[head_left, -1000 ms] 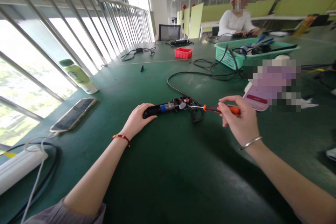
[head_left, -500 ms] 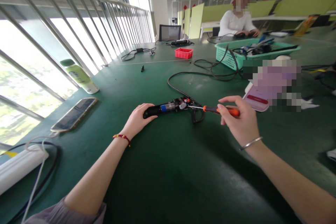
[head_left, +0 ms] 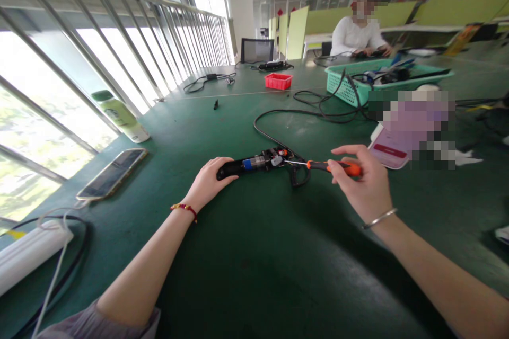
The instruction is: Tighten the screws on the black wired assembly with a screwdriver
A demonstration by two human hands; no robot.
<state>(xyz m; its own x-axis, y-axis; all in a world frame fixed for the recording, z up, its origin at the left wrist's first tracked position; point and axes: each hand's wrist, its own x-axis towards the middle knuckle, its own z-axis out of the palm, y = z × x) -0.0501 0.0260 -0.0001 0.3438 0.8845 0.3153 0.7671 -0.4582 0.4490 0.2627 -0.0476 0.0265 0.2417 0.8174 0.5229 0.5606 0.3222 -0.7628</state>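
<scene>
My left hand point(head_left: 211, 183) is wrapped round the near-left end of a black handheld device point(head_left: 254, 163), pressing it on the green table. The device has a blue band and a bare, opened right end showing small metal and orange parts; its exact kind I cannot make out. My right hand point(head_left: 363, 183) grips an orange-and-black screwdriver point(head_left: 334, 167) by its handle, index finger raised. The thin shaft points left, its tip at the device's exposed right end. A black cable point(head_left: 274, 112) runs from the device toward the back.
A green basket point(head_left: 345, 87) of cables and tools stands at back right, with a red tray point(head_left: 278, 81) left of it. At left lie a phone point(head_left: 113, 172), a tilted bottle point(head_left: 121, 116) and a white power strip point(head_left: 34, 251). A person point(head_left: 353, 34) sits across the table.
My right hand and the screwdriver have shifted very slightly, the fingers changing a little on the handle. My left hand and the device stay in place.
</scene>
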